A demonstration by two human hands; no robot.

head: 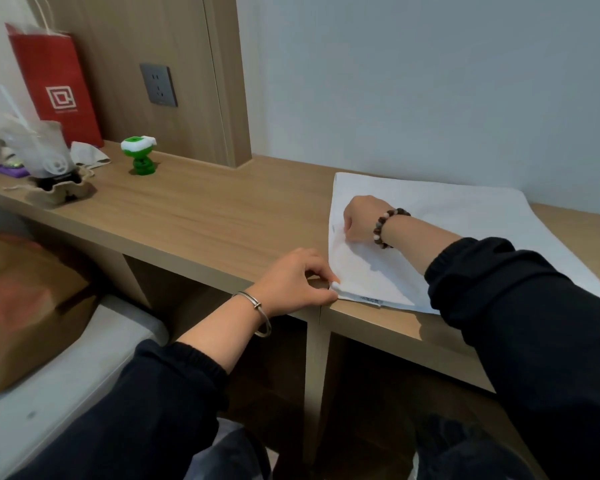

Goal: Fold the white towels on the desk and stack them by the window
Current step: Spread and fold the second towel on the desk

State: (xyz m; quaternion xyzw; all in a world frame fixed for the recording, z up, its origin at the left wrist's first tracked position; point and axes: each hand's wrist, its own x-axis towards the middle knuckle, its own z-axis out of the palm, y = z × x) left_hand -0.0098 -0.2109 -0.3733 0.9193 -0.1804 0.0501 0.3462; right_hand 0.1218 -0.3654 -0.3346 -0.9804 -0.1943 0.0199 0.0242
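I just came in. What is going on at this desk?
A person is working on a white towel that lies flat on the right part of the wooden desk. The left grip pinches the towel's near left corner at the desk's front edge. The right grip, fingers curled, holds the same left edge farther back. No folded stack is in view yet; a red paper bag and a green figurine stand far left.

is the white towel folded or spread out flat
Folded, it seems: the white towel shows doubled layers at the near corner the left hand pinches.
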